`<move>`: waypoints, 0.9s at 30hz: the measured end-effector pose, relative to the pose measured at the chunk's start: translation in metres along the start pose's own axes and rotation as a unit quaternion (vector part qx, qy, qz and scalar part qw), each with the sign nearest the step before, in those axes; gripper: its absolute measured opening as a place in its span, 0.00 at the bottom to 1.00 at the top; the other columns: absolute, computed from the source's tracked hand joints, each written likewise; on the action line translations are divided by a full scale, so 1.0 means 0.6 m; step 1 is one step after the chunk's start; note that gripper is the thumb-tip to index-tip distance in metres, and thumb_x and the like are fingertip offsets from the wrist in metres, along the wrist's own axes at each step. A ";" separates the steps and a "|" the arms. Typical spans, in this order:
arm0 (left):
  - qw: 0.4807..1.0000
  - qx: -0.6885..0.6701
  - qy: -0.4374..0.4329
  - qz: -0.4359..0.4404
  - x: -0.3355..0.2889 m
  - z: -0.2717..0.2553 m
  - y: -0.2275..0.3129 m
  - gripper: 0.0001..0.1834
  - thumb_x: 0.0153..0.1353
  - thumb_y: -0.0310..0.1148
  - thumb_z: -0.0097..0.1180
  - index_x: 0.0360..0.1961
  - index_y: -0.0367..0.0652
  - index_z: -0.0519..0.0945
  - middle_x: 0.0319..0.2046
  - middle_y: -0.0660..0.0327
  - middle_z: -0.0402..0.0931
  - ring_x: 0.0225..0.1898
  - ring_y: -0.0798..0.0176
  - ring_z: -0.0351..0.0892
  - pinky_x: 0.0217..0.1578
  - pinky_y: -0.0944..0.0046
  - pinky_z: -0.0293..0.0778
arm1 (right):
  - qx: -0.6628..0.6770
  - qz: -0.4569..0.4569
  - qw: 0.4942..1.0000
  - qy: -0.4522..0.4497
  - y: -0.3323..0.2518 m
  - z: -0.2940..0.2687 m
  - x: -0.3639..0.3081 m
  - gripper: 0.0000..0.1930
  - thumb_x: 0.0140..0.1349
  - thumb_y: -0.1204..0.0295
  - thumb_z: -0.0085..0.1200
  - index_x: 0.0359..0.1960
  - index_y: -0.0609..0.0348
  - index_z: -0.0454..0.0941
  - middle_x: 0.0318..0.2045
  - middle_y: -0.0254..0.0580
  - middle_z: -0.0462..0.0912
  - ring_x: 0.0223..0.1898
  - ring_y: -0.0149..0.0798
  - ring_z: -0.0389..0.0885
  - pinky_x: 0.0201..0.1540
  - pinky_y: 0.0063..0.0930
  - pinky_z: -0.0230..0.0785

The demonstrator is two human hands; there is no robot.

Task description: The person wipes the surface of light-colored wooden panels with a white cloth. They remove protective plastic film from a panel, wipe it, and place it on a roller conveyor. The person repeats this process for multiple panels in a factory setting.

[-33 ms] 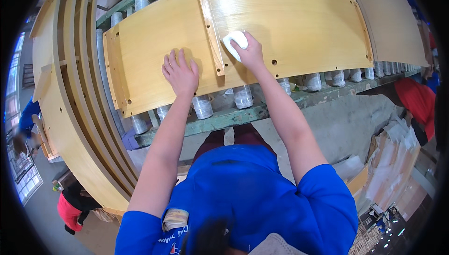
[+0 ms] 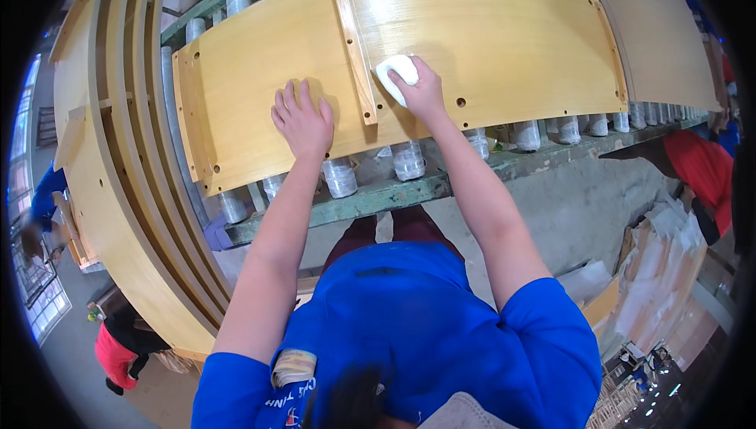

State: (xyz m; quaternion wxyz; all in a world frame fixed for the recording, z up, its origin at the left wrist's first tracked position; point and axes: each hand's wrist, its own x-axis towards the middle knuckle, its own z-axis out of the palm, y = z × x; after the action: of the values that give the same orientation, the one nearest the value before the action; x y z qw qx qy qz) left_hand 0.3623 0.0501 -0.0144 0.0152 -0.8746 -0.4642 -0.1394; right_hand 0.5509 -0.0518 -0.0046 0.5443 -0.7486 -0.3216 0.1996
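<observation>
A long, light-varnished wooden panel [image 2: 504, 51] with drilled holes lies across the rollers in front of me. A narrow wooden strip [image 2: 356, 59] crosses it between my hands, and other strips run along its two ends. My left hand [image 2: 303, 123] rests flat on the panel, left of the strip, fingers spread. Closed around a white cloth pad [image 2: 395, 79], my right hand [image 2: 424, 90] presses it to the panel just right of the strip. The pad's underside is hidden.
The rollers [image 2: 408, 161] sit in a green frame [image 2: 339, 210]. Several similar panels [image 2: 110, 169] stand on edge at my left. A plain brown board [image 2: 661, 39] adjoins the right end. People in red [image 2: 697, 177] and pink [image 2: 116, 358] are at the sides.
Almost nothing differs. Both hands keep their places on the panel, and the cloth pad has not visibly moved. The whole view has shifted very slightly.
</observation>
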 end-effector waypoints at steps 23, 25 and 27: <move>0.999 -0.014 -0.028 -0.021 -0.001 -0.002 0.007 0.26 0.61 0.44 0.45 0.59 0.46 0.66 0.61 0.53 0.58 0.64 0.49 0.51 0.63 0.45 0.44 | 0.011 0.005 0.998 -0.069 -0.008 -0.056 -0.103 0.13 0.53 0.68 0.61 0.35 0.63 0.77 0.30 0.49 0.80 0.33 0.43 0.80 0.38 0.31 0.71; 0.999 -0.014 -0.030 -0.021 0.000 -0.004 0.011 0.26 0.61 0.43 0.46 0.59 0.46 0.66 0.60 0.53 0.59 0.64 0.48 0.51 0.63 0.45 0.45 | 0.019 0.016 0.996 -0.081 -0.005 -0.062 -0.104 0.13 0.53 0.68 0.61 0.36 0.63 0.77 0.31 0.49 0.80 0.33 0.44 0.80 0.38 0.31 0.71; 0.999 -0.019 -0.042 -0.026 0.001 -0.006 0.014 0.26 0.61 0.44 0.45 0.59 0.46 0.66 0.61 0.53 0.58 0.65 0.48 0.50 0.63 0.44 0.44 | 0.029 0.031 0.994 -0.096 -0.002 -0.068 -0.105 0.13 0.52 0.68 0.61 0.36 0.63 0.76 0.31 0.49 0.80 0.33 0.44 0.80 0.38 0.32 0.71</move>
State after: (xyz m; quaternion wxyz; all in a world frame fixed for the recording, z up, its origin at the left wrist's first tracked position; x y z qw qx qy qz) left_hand 0.3690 0.0452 -0.0100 -0.0249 -0.8672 -0.4846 -0.1120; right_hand 0.5320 -0.1233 0.0067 0.5257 -0.7195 -0.3433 0.2969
